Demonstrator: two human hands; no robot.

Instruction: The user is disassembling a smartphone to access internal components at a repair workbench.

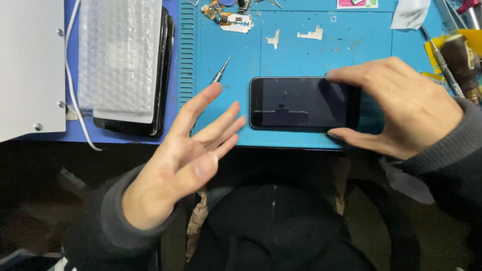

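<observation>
A black smartphone (298, 103) lies screen up on the blue work mat (226, 50), near its front edge. My right hand (406, 108) grips the phone's right end, fingers over the far edge and thumb on the near edge. My left hand (183, 155) hovers to the left of the phone with its fingers spread and nothing in it. A small screwdriver (220, 70) lies on the mat just beyond my left fingertips.
A stack of dark phones under bubble wrap (120, 60) sits at the left, beside a white box (30, 65) and a white cable (75, 100). Small metal brackets (310, 35) and phone parts (228, 17) lie at the back. More screwdrivers (452, 60) rest at the right.
</observation>
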